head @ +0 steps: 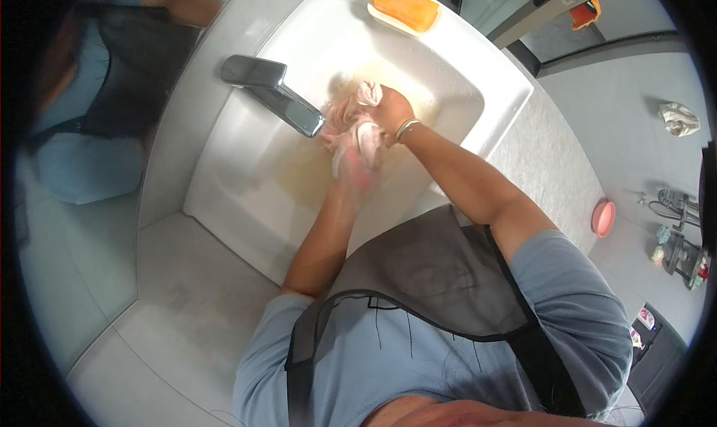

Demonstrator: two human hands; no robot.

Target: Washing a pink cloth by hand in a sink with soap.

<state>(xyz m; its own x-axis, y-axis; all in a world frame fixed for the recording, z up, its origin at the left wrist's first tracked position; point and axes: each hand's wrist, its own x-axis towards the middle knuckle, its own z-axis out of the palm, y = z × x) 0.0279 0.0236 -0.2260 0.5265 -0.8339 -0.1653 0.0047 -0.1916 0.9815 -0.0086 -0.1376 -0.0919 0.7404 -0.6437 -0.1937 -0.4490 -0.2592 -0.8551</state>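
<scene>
Inside a white washbasin point(224, 197), I have a wet, pale pink cloth point(343, 113) bunched between both hands. My right hand point(394, 110), with a bangle point(407, 128) at the wrist, is curled around the cloth's upper part, and a fold sticks out beside the knuckles. My left hand point(358, 172) is blurred and grips the lower part; wet folds hide some of its fingers. Just left of the cloth ends the spout of a chrome faucet point(274, 93). Yellowish, cloudy water point(305, 172) lies in the basin around the cloth.
An orange bar of soap point(406, 7) rests in a pale dish point(386, 21) on the basin's far rim. A mirror point(84, 247) borders the left side. To the right, a pink tub point(603, 218) stands near a wall-mounted shower fixture point(680, 211).
</scene>
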